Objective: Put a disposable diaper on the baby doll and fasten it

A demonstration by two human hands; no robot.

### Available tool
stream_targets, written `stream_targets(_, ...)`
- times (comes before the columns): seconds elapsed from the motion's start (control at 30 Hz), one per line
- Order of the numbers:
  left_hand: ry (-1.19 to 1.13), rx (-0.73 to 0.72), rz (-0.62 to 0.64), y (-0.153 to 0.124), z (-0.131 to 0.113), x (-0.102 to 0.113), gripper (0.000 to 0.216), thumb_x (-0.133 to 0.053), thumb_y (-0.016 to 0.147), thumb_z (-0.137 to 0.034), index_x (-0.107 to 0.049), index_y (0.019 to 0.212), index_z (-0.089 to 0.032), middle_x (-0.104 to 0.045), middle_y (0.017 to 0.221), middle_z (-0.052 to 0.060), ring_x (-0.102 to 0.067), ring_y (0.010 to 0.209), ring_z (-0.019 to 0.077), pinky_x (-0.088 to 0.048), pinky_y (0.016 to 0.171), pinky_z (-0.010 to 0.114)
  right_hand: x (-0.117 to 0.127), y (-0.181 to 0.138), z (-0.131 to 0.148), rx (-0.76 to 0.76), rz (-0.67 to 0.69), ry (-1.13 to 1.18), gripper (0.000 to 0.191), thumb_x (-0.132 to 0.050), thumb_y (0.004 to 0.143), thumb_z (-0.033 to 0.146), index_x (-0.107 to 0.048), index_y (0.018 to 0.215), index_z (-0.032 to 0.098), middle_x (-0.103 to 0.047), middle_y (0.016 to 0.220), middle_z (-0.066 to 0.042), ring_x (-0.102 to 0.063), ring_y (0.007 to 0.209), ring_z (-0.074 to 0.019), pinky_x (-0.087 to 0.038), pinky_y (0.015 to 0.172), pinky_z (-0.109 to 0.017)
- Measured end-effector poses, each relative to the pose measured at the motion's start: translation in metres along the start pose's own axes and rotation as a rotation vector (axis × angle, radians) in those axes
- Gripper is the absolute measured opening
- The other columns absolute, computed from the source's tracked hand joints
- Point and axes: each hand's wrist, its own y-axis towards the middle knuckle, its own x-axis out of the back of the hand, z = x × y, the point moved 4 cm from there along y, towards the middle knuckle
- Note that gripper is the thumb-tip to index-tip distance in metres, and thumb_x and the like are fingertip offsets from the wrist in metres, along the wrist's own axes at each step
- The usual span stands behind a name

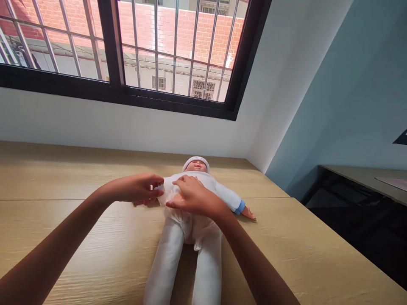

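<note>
Left hand [135, 190] pinching diaper [179, 218] at doll's [196, 165] side, fingers closed tight; right hand [195, 197] flat, fingers spread, holding belly steady on table [79, 237].

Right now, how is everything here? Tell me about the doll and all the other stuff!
baby doll, lying on its back
white cap, on the doll's head
white top, on the doll
left hand, touching the top's side
right hand, spread on the doll's front
barred window, looks shut
</note>
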Motion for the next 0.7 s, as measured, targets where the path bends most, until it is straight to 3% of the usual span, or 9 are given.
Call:
stream_targets(0.1,-0.040,-0.047,-0.009,0.005,0.001,-0.002,0.034,-0.047,0.085,-0.050,-0.045,0.071,-0.019,-0.055,0.059,-0.001,-0.049,0.051,0.0127,-0.042,0.056,0.026,0.021,-0.008,-0.012,-0.021,-0.069,0.097,0.040,-0.067,0.082,0.033,-0.059,0.117,0.015,-0.056,0.122,-0.012,-0.048,0.117,-0.0262,-0.041,0.095,-0.037)
stream_targets(0.17,-0.061,-0.065,-0.014,0.006,0.002,-0.002,0.037,-0.049,0.085,-0.052,-0.045,0.070,-0.019,-0.056,0.062,0.000,-0.050,0.050,0.0122,-0.042,0.055,0.026,0.028,-0.010,-0.018,-0.007,-0.041,0.130,0.035,-0.068,0.080,0.027,-0.062,0.113,0.016,-0.059,0.117,-0.009,-0.052,0.112,-0.0228,-0.043,0.089,-0.032)
stream_targets(0.27,-0.117,-0.093,-0.015,0.005,-0.002,-0.002,0.041,-0.051,0.083,-0.057,-0.046,0.071,-0.018,-0.056,0.064,0.000,-0.048,0.049,0.0106,-0.041,0.051,0.024,0.025,-0.010,-0.021,-0.017,0.075,0.166,0.024,-0.069,0.080,0.031,-0.068,0.099,0.017,-0.065,0.101,-0.005,-0.060,0.093,-0.0191,-0.044,0.074,-0.027)
stream_targets(0.37,-0.175,-0.100,-0.027,0.001,-0.012,-0.005,0.043,-0.049,0.083,-0.060,-0.048,0.076,-0.018,-0.057,0.070,0.000,-0.044,0.049,0.0092,-0.037,0.045,0.022,0.018,-0.008,-0.021,-0.043,0.125,0.171,0.026,-0.069,0.078,0.038,-0.070,0.092,0.017,-0.068,0.093,-0.004,-0.060,0.084,-0.0182,-0.041,0.064,-0.025)
stream_targets(0.53,-0.167,-0.184,-0.129,0.004,-0.030,-0.018,0.040,-0.047,0.085,-0.056,-0.049,0.074,-0.017,-0.058,0.071,0.001,-0.050,0.063,0.0123,-0.037,0.051,0.021,0.012,-0.004,-0.024,-0.059,0.128,0.180,0.025,-0.071,0.075,0.035,-0.068,0.091,0.017,-0.066,0.085,-0.002,-0.057,0.078,-0.0156,-0.039,0.061,-0.024)
stream_targets(0.7,-0.075,-0.231,-0.213,0.019,-0.036,-0.034,0.038,-0.045,0.088,-0.052,-0.058,0.082,-0.017,-0.058,0.075,0.001,-0.048,0.067,0.0132,-0.036,0.059,0.024,0.015,-0.003,-0.024,0.056,0.149,0.228,0.012,-0.066,0.077,0.026,-0.065,0.085,0.017,-0.062,0.076,0.002,-0.055,0.069,-0.0132,-0.039,0.058,-0.024)
